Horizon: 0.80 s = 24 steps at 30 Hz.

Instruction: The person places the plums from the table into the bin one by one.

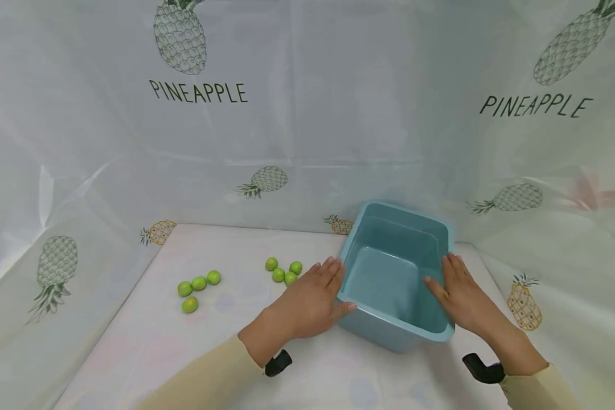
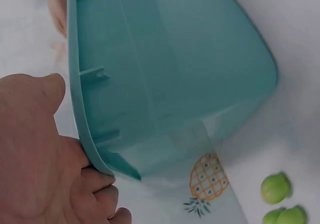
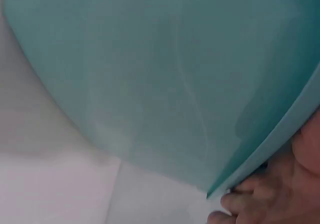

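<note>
A light blue plastic bin [image 1: 384,273] stands at the back right of the table, turned at an angle, with nothing in it. On its left rim rests my left hand [image 1: 307,299], fingers together and fairly straight, the thumb at the near left corner. My right hand [image 1: 463,296] touches the right rim with extended fingers, its thumb spread over the inside. From the left wrist, the bin's outer wall [image 2: 175,74] shows beside that hand [image 2: 45,149]. The right wrist view has the fingers [image 3: 255,204] at the rim's outer edge, partly hidden by it.
Several green limes [image 1: 199,283] lie in a loose group on the left of the table. Another group of small limes [image 1: 279,275] sits just beyond my left hand. A pineapple-printed sheet [image 1: 338,114] hangs behind and around the white tabletop [image 1: 246,319].
</note>
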### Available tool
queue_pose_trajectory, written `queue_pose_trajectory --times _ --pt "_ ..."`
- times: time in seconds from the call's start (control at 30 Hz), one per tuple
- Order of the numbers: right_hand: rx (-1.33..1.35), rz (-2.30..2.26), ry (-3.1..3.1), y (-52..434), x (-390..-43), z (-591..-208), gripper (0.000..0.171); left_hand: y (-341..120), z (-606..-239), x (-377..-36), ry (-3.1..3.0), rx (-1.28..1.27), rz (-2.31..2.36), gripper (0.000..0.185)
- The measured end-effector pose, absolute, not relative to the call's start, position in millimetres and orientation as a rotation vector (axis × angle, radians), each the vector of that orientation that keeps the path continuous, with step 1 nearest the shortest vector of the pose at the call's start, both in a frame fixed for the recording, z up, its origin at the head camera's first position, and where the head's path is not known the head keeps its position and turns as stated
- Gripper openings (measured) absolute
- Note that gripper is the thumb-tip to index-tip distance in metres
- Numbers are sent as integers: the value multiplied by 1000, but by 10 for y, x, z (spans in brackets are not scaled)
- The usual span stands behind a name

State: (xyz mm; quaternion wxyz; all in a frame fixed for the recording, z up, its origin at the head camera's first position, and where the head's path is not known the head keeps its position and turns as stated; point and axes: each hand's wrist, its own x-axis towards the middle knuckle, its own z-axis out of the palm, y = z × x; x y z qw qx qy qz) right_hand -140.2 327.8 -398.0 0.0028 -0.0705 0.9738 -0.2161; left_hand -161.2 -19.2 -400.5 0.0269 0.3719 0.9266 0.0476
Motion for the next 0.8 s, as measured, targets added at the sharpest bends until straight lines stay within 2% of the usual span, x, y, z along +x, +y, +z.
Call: queue_pose_trajectory --times 0.23,0.5,0.63,0.8 --pt "-316 -706 3004 3322 -1609 -3979 84 -327 -4093 -1251 2837 1252 279 81" --pt "-356 -726 2976 3209 -1655 -4001 84 -415 -4133 -986 2855 1335 293 80" --pt "-360 -749 2985 3111 -1610 -4018 83 -479 -4127 -975 2833 1284 327 81" --pt "-355 -803 2989 2970 -1531 -4031 78 -552 -4081 -1164 2811 1134 397 82"
